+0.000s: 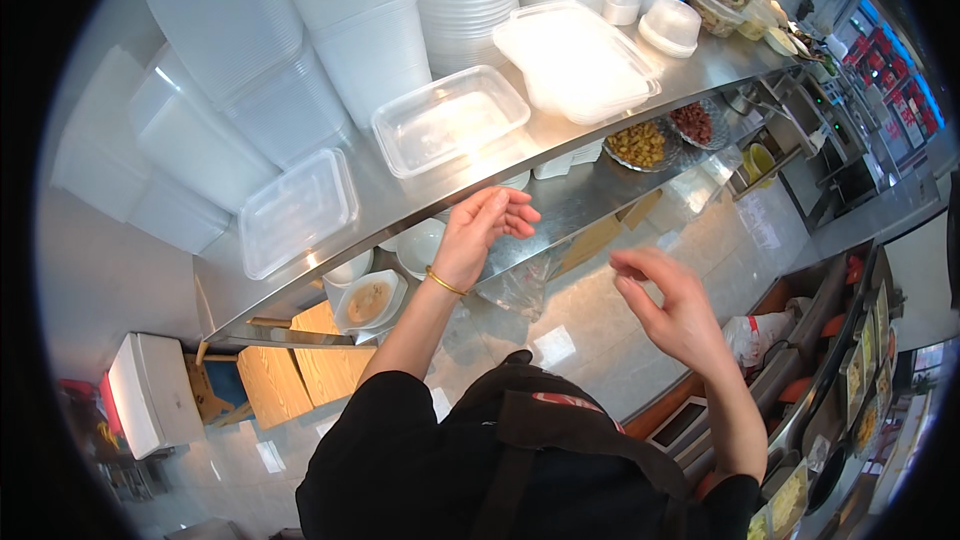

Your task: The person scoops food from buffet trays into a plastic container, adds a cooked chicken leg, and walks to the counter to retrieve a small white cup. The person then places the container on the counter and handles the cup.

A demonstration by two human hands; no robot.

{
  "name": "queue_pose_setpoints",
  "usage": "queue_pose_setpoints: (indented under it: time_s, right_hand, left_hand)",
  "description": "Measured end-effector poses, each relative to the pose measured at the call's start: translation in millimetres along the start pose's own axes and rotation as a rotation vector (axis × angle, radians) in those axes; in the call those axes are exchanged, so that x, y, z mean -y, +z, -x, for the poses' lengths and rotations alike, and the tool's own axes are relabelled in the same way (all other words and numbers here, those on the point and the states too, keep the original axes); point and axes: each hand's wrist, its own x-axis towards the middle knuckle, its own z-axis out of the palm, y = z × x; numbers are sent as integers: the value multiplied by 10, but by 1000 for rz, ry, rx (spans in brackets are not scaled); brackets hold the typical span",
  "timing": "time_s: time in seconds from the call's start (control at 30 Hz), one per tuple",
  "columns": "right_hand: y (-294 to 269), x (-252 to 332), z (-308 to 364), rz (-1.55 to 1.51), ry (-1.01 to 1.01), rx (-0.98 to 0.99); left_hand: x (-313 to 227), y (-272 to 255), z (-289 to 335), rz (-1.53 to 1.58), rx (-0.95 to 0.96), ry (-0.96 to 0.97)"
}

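My left hand [488, 230], with a gold bracelet [445, 281] on the wrist, hovers just off the front edge of the steel counter. Its fingers are loosely bent, and nothing shows in them. To its right, my right hand [668, 305] hangs in the air with a gap between thumb and fingers, holding nothing. Beyond my left hand, a clear rectangular plastic container [450, 122] lies on the counter. A flat clear lid or shallow tray [298, 212] rests left of it. Right of the container sits a whitish stack of rectangular lids or trays [580, 60], washed out by glare.
Tall stacks of plastic containers [365, 40] line the counter's back. A round white tub [670, 28] stands at the right. On the shelf below are bowls of yellow [640, 145] and reddish food [692, 124]. Wooden stools [275, 385] are lower left; a food station [800, 410] is right.
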Motion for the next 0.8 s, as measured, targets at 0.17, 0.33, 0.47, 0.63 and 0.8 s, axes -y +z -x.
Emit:
queue_pose_setpoints:
  time_s: [0.17, 0.33, 0.47, 0.63, 0.8]
  right_hand:
    - [137, 275, -668, 183, -342, -32]
    - [301, 380, -1075, 299, -508, -68]
    - [463, 382, -1254, 332, -567, -88]
    - [581, 409, -1382, 415, -643, -99]
    - [626, 470, -1458, 468, -647, -86]
  left_hand:
    - [19, -32, 38, 27, 7, -19]
    - [-2, -75, 116, 56, -13, -3]
    - [-26, -119, 150, 66, -28, -15]
    - [-52, -114, 166, 78, -51, -31]
    - [-77, -100, 164, 93, -36, -11]
